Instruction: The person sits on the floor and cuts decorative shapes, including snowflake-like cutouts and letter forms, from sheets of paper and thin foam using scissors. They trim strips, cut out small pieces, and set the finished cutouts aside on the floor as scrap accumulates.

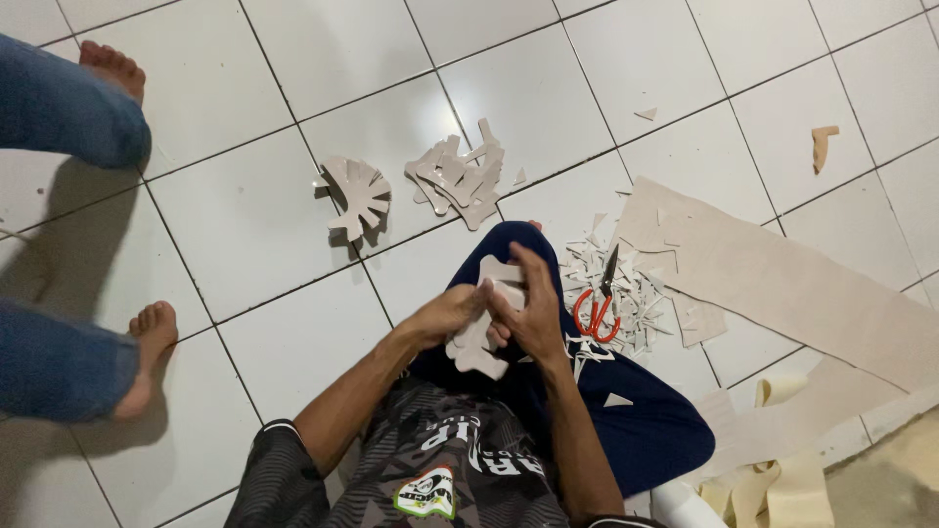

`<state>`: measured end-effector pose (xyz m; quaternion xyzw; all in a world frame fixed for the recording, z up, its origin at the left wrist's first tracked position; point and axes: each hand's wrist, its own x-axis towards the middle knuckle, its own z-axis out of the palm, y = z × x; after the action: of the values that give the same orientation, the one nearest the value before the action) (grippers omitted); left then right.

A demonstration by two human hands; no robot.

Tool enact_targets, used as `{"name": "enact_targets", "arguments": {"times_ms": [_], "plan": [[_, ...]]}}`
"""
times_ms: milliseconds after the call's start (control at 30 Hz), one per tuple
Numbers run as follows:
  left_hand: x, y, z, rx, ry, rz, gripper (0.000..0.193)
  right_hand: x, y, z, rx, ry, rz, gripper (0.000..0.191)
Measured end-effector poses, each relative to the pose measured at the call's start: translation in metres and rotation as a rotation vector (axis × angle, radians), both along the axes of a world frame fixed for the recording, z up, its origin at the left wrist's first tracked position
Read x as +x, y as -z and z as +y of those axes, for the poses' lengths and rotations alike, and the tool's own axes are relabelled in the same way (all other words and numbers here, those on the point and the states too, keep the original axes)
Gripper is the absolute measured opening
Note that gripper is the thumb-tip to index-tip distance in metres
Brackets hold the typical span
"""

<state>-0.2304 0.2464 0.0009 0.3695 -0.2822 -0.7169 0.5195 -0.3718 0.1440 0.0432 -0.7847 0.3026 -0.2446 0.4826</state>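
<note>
Cutout (481, 337), pale cardboard-like piece with lobed edges, sits over the knee, gripped between both hands; its middle is hidden by fingers, so full shape unclear. Left hand (448, 313) closed on its left edge, thumb on top. Right hand (528, 308) wraps the right side, fingers curled over the upper part, grip tight. Both forearms come up from the bottom edge; shirt (430, 460) dark and patterned, with a small shield-shaped patch in white, green and yellow low on the front, cut off by the frame. Dark blue trousers (636, 420) under the hands. Scissors (599, 305), red handles, lie just right of the hands on a heap of small scraps (636, 284). Long beige sheet (782, 284) runs off the right edge, more strips (773, 489) at bottom right, partly cut off. Two piles of finished cutouts on white floor tiles (254, 235): fan-shaped pile (357, 194) and messier pile (460, 176), count not readable. Tan offcut (824, 145) far right. Another person's bare feet (147, 342) and jeans at left, cropped.
</note>
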Motion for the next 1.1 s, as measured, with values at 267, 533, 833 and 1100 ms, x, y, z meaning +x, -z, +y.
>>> {"name": "enact_targets", "arguments": {"times_ms": [267, 533, 833, 1100], "plan": [[-0.034, -0.012, -0.015, 0.063, -0.100, 0.281, 0.058, -0.041, 0.001, -0.019, 0.348, 0.115, 0.001, 0.048], [-0.027, -0.039, -0.041, 0.004, 0.011, 0.128, 0.051, -0.039, -0.049, -0.037, 0.224, 0.044, -0.126, 0.043], [-0.051, -0.037, -0.043, 0.030, -0.238, -0.280, 0.039, -0.056, -0.046, -0.038, 0.339, 0.283, -0.068, 0.025], [-0.037, -0.021, -0.050, 0.057, -0.205, -0.333, 0.045, -0.102, -0.015, -0.062, 0.520, 0.175, -0.427, 0.026]]}}
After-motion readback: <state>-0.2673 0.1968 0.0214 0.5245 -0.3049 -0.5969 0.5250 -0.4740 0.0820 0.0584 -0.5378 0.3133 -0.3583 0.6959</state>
